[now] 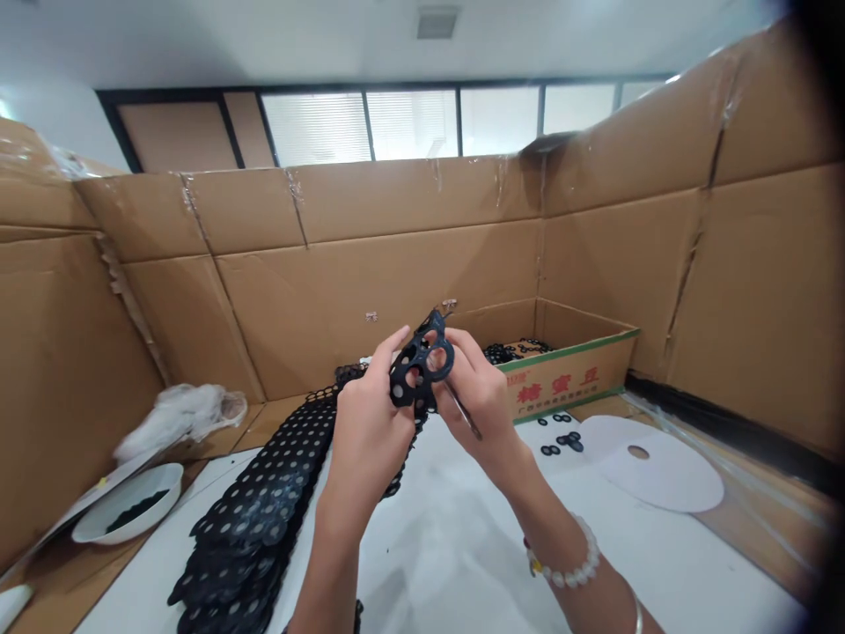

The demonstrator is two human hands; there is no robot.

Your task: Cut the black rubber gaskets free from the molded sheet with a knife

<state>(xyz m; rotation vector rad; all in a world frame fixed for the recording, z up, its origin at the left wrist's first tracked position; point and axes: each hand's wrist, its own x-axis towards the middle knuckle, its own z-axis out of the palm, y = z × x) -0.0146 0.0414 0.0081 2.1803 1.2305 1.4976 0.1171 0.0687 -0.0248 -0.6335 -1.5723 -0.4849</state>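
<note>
Both hands are raised over the middle of the table around a black piece full of round holes (422, 359), folded over and seen partly edge-on. My left hand (376, 409) pinches its left side between thumb and fingers. At its right side is my right hand (481, 409), closed, with a slim dark metal tool (465, 410) sticking out from the palm; its working end and kind are hidden. Left of my hands, a long stack of black perforated strips (257, 493) runs from the table's front toward the back.
A low cardboard box (574, 374) with black ring pieces stands back right. Small black rings (569, 440) and a white disc (650, 462) lie in front. A white bowl (158, 482) and plastic bag (181, 418) are at left. Tall cardboard walls (396, 273) surround the table.
</note>
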